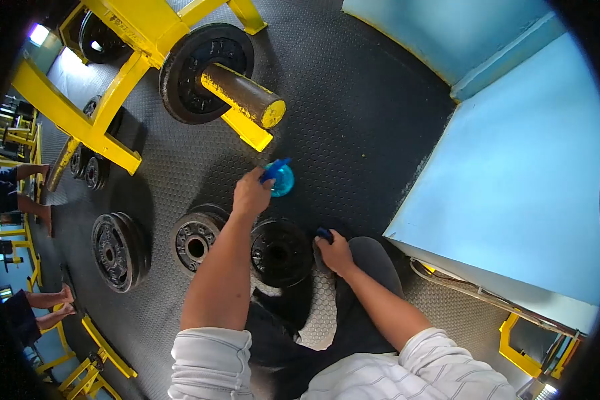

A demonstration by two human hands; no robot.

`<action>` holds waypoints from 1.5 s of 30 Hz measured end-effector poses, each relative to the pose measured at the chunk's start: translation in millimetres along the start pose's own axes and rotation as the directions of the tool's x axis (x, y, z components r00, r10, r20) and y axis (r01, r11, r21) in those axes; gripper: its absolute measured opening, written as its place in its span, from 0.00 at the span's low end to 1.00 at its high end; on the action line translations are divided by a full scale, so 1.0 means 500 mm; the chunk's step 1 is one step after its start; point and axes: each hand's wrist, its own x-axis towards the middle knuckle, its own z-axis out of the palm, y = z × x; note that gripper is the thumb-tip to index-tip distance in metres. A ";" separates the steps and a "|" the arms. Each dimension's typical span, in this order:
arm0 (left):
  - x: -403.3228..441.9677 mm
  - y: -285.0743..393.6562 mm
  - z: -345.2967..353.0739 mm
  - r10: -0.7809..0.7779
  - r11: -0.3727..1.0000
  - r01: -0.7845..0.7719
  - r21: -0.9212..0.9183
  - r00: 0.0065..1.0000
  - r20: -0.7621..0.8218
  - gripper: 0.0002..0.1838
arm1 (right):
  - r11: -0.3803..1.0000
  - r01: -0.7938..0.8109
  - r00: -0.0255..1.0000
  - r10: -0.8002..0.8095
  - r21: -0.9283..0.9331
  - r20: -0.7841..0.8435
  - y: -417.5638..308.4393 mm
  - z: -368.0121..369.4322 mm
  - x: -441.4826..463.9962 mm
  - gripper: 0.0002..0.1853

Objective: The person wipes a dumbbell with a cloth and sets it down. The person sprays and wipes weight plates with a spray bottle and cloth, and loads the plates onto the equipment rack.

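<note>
My left hand (252, 193) is closed around the blue top of a spray bottle (281, 181), whose clear blue body shows just beyond my fingers above the floor. In my right hand (335, 253), held low beside my bent knee, is a small dark blue object (325, 235) that I cannot make out. Between my two arms a black weight plate (281, 253) lies on the floor. Another plate (195, 245) rests left of my left forearm, partly covered by it.
More plates (117, 252) stand on the textured black floor (340, 127) at left. A yellow rack (123, 67) holds a plate (207, 73) on its peg at the upper left. Light blue walls (513, 173) rise at right. Other people's legs (33, 193) show at far left.
</note>
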 end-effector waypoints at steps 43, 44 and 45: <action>-0.521 -0.106 -0.012 -0.356 0.428 0.710 -0.560 0.702 0.617 0.16 | 0.652 -0.214 0.947 -0.044 0.727 0.318 -0.001 0.037 -0.070 0.19; -0.530 -0.126 0.006 -0.375 0.525 0.667 -0.529 0.739 0.559 0.16 | 0.667 -0.200 0.948 -0.054 0.717 0.315 0.008 0.047 -0.076 0.18; -0.535 -0.152 0.021 -0.382 0.518 0.671 -0.530 0.737 0.558 0.16 | 0.696 -0.147 0.951 -0.097 0.703 0.295 0.003 0.057 -0.089 0.19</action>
